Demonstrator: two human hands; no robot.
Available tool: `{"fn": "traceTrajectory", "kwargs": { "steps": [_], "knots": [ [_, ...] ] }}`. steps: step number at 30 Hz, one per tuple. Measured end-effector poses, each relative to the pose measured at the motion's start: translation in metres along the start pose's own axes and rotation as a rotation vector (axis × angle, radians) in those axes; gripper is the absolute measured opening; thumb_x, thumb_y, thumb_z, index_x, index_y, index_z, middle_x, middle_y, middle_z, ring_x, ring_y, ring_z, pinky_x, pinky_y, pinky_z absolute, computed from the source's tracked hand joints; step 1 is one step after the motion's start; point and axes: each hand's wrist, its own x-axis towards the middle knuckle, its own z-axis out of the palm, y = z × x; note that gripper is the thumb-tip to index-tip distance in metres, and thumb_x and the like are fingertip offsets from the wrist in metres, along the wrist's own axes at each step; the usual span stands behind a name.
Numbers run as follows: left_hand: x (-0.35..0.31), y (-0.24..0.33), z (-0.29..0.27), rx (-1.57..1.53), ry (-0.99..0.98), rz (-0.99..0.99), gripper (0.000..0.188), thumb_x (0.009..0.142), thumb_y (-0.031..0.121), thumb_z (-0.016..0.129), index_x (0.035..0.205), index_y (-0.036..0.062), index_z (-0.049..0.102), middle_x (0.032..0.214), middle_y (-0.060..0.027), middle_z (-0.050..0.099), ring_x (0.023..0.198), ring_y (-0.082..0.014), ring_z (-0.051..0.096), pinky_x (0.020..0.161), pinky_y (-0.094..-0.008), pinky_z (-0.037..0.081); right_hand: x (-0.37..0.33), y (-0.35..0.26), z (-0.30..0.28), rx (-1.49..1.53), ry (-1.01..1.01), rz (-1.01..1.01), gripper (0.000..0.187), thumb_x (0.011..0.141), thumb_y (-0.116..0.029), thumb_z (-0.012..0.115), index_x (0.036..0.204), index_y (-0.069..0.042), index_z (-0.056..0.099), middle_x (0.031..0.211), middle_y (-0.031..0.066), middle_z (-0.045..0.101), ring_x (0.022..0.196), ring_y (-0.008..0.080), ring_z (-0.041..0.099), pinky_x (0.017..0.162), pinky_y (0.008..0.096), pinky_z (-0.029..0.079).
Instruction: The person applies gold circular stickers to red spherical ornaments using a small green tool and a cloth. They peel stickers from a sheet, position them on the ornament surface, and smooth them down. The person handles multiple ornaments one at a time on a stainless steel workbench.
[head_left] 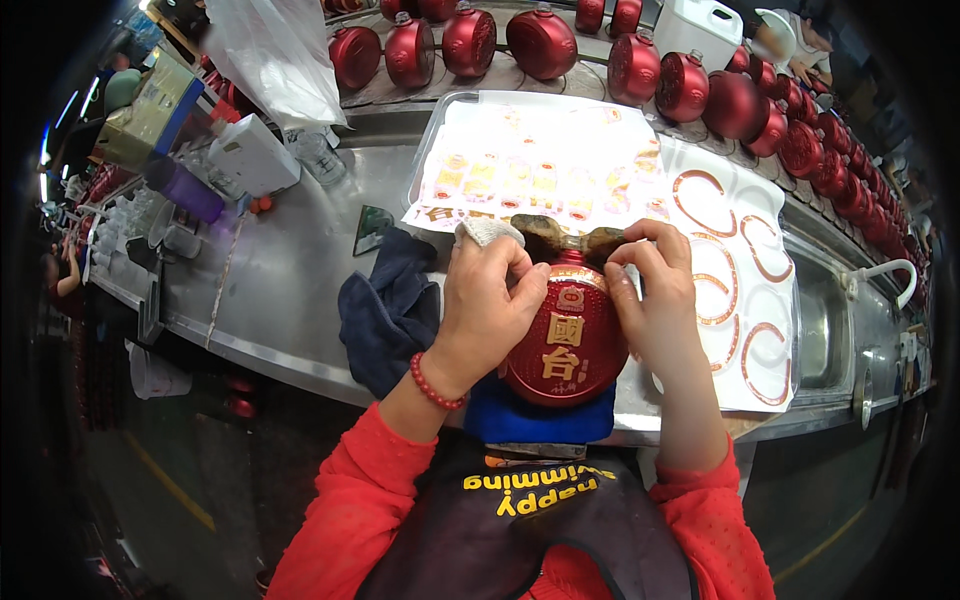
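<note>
A round, flattened red bottle (566, 345) with raised gold characters rests on a folded blue cloth (540, 415) at the table's front edge. Its neck points away from me. A pale band (572, 277) curves along its shoulder. My left hand (488, 310) is closed at the bottle's upper left, thumb at the shoulder, with a light grey cloth (490, 231) tucked in its fingers. My right hand (655, 290) curls round the upper right shoulder, thumb against the bottle's side. Whether any thin strip lies between the fingertips is hidden.
Beyond the bottle lies a shallow tray (412, 190) with brightly lit decal sheets. White sheets with curved red-gold strips (722, 290) lie right, beside a sink (828, 335). A dark blue towel (385, 310) lies left. Red bottles (540, 45) line the back; a white container (255, 155) stands far left.
</note>
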Motion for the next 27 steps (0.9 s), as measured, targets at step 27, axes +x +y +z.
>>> {"fn": "traceTrajectory", "kwargs": {
  "steps": [27],
  "knots": [
    [0.007, -0.002, 0.002, 0.001, -0.001, 0.029, 0.022, 0.082, 0.008, 0.075, 0.075, 0.0026, 0.055, 0.078, -0.0174, 0.054, 0.075, -0.0339, 0.054, 0.069, -0.0438, 0.044, -0.024, 0.007, -0.008, 0.020, -0.211, -0.134, 0.048, 0.084, -0.012, 0.075, 0.130, -0.004, 0.066, 0.126, 0.0173, 0.058, 0.117, 0.0370, 0.055, 0.101, 0.0463, 0.047]
  ]
}}
